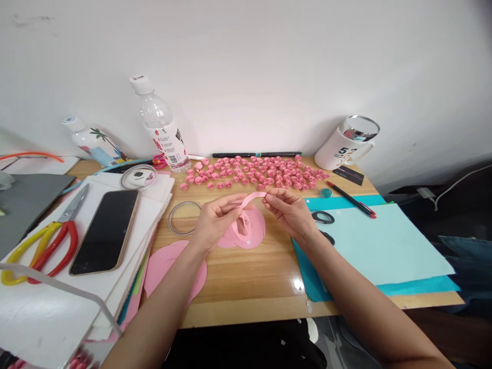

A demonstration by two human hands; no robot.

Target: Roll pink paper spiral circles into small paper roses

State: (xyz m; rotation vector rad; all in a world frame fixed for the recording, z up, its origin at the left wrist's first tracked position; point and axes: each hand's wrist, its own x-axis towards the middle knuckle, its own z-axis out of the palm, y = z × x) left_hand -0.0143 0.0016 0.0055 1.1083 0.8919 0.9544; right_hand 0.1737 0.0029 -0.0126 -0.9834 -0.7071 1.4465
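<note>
Between my two hands stretches a pink paper strip (251,197), its loose curl hanging down over pink paper circles (257,233). My left hand (219,218) is closed, pinching the strip between thumb and fingers. At the strip's other end, my right hand (286,209) pinches it with fingertips. Beyond the hands, many small rolled pink paper roses (265,171) cover the back of the table. More pink paper circles (165,266) lie partly under my left forearm. Just left of my left hand is a roll of clear tape (183,219).
Left, a phone (105,233) and red-and-yellow scissors (57,230) rest on white paper. A water bottle (163,128) and a white mug (346,143) stand near the wall. Black-handled scissors (324,217), light blue paper (384,246) and a black pen (351,199) lie right.
</note>
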